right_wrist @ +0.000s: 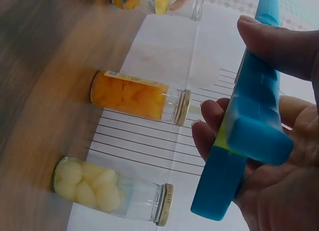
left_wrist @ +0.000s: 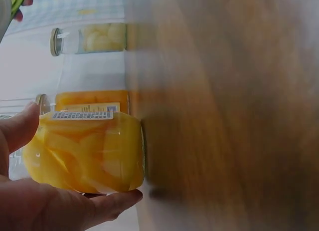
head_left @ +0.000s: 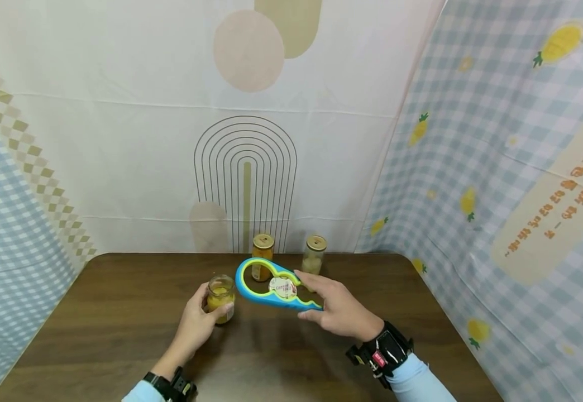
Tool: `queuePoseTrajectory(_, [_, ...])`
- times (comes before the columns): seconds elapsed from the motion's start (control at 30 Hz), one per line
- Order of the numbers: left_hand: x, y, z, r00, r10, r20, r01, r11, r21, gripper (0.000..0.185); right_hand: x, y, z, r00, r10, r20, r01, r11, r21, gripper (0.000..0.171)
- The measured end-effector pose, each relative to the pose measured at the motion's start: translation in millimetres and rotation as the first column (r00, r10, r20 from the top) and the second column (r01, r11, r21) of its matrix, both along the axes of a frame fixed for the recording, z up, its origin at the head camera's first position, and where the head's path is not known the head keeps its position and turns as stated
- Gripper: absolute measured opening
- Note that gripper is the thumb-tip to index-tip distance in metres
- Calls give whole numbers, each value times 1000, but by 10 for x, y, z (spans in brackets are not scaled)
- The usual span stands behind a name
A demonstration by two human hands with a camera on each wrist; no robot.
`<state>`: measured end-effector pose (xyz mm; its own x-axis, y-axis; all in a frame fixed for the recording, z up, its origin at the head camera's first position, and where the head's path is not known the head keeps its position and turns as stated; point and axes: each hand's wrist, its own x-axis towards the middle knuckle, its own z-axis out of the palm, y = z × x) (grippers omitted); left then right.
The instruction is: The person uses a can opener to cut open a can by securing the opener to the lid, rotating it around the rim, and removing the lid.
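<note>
Fingers (left_wrist: pixel 114 207) of the left hand (head_left: pixel 196 318) curled with the thumb round a clear glass jar of yellow fruit pieces (head_left: pixel 219 295), held upright. Fingers (right_wrist: pixel 211 116) and thumb of the right hand (head_left: pixel 335 306) gripped a long blue plastic opener with a lime-green inner edge (head_left: pixel 271 300) by its split end.

Key relation: the opener was held in the air just to the right of the yellow jar, its long axis running roughly from side to side and its rounded end pointing at the jar's mouth. The left hand was the nearer to that mouth; the jar's axis was vertical.

The yellow jar had a bare glass neck without a lid, tightly packed soft-looking slices and a white printed label (left_wrist: pixel 84 113). A pale round printed disc (head_left: pixel 282 287) showed within the opener, possibly a lid, though the view was too small to settle it.

Farther out, a gold-lidded glass jar of orange fruit (right_wrist: pixel 130 97) and a gold-lidded glass jar of pale round fruit (right_wrist: pixel 88 183) stood upright along the back of the dark brown wooden bench (head_left: pixel 120 312), before a white patterned cloth (head_left: pixel 120 167).
</note>
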<state>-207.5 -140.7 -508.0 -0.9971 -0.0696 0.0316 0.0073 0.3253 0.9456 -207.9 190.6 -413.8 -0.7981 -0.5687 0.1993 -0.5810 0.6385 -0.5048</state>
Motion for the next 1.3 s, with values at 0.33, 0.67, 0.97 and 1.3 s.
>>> queuePoseTrajectory(0.33, [-285, -178, -21, 999, -25, 23, 24, 999, 28, 57, 0, 32, -32, 999, -27, 23, 27, 1000, 12, 85])
queuePoseTrajectory(0.67, [-655, -368, -125, 1000, 26, -6, -27, 996, -80, 61, -24, 46, -126, 999, -25, 28, 25, 999, 21, 84])
queuePoseTrajectory(0.97, [-852, -374, -54, 1000, 20, 10, -19, 988, -153, 60, -33, 73, -125, 997, -49, 59, 48, 999, 20, 85])
queuePoseTrajectory(1.3, [-965, -486, 11, 993, -57, 107, 63, 996, -58, 80, -43, 10, -141, 998, -22, 67, 18, 998, 64, 83])
